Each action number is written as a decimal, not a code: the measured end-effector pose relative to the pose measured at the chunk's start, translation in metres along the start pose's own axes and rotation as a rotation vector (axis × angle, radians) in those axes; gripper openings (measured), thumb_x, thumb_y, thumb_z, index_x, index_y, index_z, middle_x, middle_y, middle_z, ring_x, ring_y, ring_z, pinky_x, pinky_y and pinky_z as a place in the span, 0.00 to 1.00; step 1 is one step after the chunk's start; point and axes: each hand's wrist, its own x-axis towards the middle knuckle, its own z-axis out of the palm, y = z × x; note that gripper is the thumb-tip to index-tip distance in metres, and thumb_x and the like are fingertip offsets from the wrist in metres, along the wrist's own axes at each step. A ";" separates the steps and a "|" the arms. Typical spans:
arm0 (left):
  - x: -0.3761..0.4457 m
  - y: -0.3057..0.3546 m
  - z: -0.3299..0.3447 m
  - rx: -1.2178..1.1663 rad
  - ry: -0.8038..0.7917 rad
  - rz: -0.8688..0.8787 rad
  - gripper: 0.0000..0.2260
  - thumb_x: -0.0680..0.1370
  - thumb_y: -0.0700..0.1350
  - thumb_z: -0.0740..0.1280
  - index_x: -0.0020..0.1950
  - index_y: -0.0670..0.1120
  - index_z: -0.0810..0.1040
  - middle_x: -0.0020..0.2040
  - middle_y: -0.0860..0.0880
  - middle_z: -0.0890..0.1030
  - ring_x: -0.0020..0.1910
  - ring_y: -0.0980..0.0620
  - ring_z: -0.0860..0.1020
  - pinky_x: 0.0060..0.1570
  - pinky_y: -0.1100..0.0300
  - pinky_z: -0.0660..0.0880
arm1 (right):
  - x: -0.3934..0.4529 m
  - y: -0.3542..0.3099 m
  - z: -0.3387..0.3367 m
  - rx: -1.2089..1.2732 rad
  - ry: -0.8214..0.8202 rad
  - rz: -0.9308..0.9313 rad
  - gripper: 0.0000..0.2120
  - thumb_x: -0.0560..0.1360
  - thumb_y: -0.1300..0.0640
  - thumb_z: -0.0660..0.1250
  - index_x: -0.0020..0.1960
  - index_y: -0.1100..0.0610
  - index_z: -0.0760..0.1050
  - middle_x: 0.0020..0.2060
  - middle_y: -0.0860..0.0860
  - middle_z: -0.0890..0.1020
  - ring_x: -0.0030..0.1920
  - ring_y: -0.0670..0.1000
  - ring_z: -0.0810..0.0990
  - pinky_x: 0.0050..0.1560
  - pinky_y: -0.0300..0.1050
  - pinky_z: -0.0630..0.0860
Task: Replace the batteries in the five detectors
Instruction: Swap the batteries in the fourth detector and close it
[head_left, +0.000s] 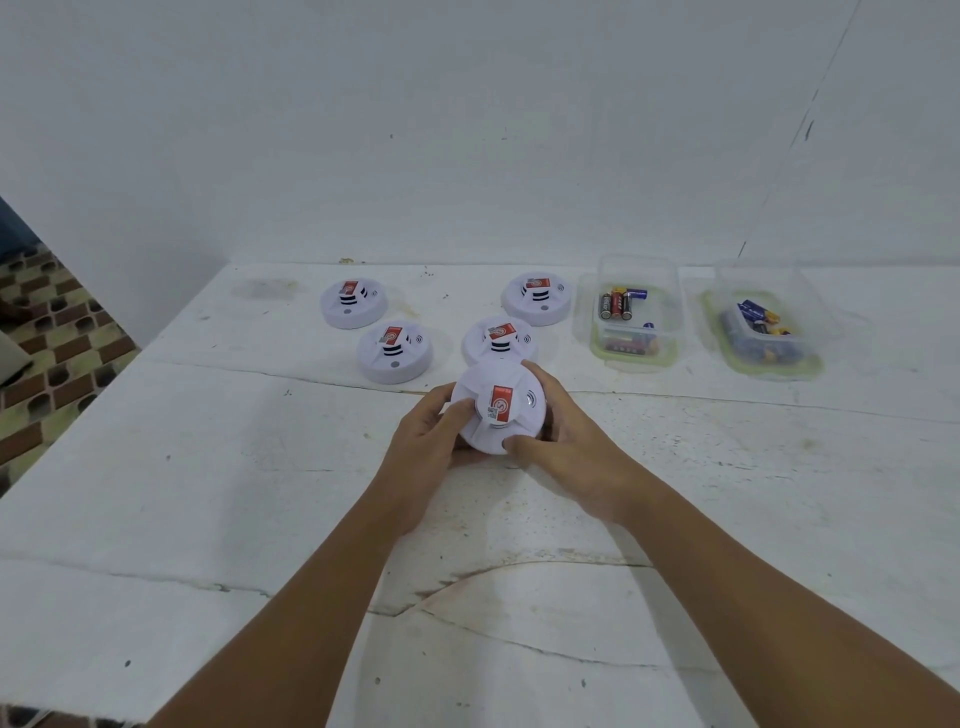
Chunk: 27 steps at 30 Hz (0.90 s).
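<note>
Gripping smoke detector (497, 408) with our left hand (434, 434) and right hand (563, 441) above mid-table | four detectors just beyond | battery tubs (636, 312) far right | near table (208, 519) edge open.

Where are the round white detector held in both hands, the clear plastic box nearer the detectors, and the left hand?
Held round white detector (497, 410): head view, red label on top.
Nearer clear plastic box (638, 358): head view, front rim.
Left hand (428, 441): head view, back of hand.
</note>
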 end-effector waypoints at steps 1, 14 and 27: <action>0.000 0.000 0.000 0.000 0.000 0.001 0.12 0.86 0.46 0.64 0.68 0.49 0.81 0.59 0.49 0.86 0.59 0.49 0.85 0.61 0.43 0.82 | 0.000 0.000 0.000 -0.001 0.003 0.001 0.42 0.76 0.65 0.70 0.82 0.42 0.57 0.70 0.43 0.77 0.69 0.47 0.78 0.70 0.57 0.77; 0.000 0.001 0.001 -0.011 0.008 -0.009 0.12 0.85 0.46 0.64 0.66 0.50 0.82 0.59 0.49 0.87 0.59 0.48 0.85 0.62 0.42 0.81 | -0.001 -0.002 0.000 0.018 -0.017 0.000 0.43 0.76 0.65 0.72 0.82 0.42 0.57 0.71 0.43 0.77 0.70 0.47 0.77 0.71 0.57 0.76; 0.000 0.000 0.001 -0.017 -0.001 -0.007 0.12 0.85 0.46 0.64 0.68 0.49 0.81 0.59 0.49 0.86 0.59 0.48 0.85 0.61 0.43 0.82 | 0.000 -0.003 -0.001 0.034 -0.032 -0.006 0.41 0.77 0.68 0.71 0.81 0.42 0.59 0.69 0.44 0.78 0.70 0.48 0.78 0.70 0.56 0.77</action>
